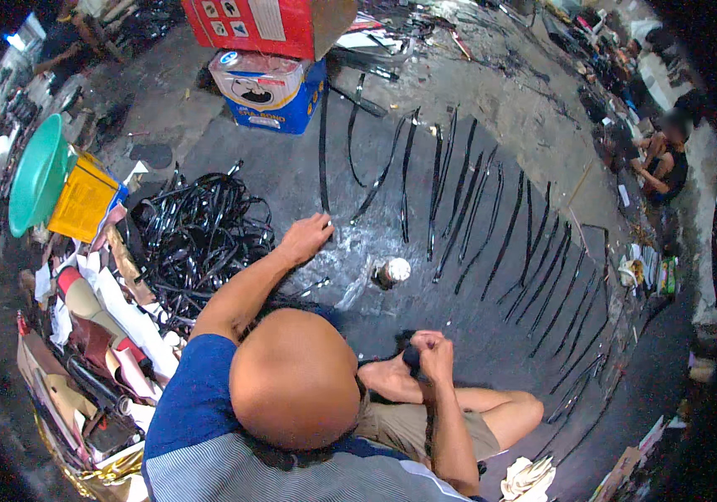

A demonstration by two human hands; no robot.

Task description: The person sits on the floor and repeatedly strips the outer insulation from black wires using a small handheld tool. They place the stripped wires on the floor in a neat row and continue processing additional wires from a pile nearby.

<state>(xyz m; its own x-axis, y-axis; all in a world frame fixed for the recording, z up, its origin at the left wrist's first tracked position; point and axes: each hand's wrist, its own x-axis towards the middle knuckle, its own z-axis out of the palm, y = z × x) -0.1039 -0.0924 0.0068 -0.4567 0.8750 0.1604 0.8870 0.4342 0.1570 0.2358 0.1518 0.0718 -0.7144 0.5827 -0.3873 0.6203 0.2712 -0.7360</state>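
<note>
My left grip (pixel 306 237) pinches the end of a black strip (pixel 323 151) on the floor (pixel 492 109), strip running straight away from it. Right grip (pixel 431 345) fisted round a dark rag (pixel 412 358), near my knee.

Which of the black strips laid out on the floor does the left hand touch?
The leftmost strip, a straight one ending under the left hand; the other strips lie farther right, untouched.

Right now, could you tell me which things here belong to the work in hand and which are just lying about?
In use: left hand on a black strip; right hand; laid-out strips; tangled strip pile; small tin.
Lying about: green basin; yellow container; red box; paper scraps.
</note>
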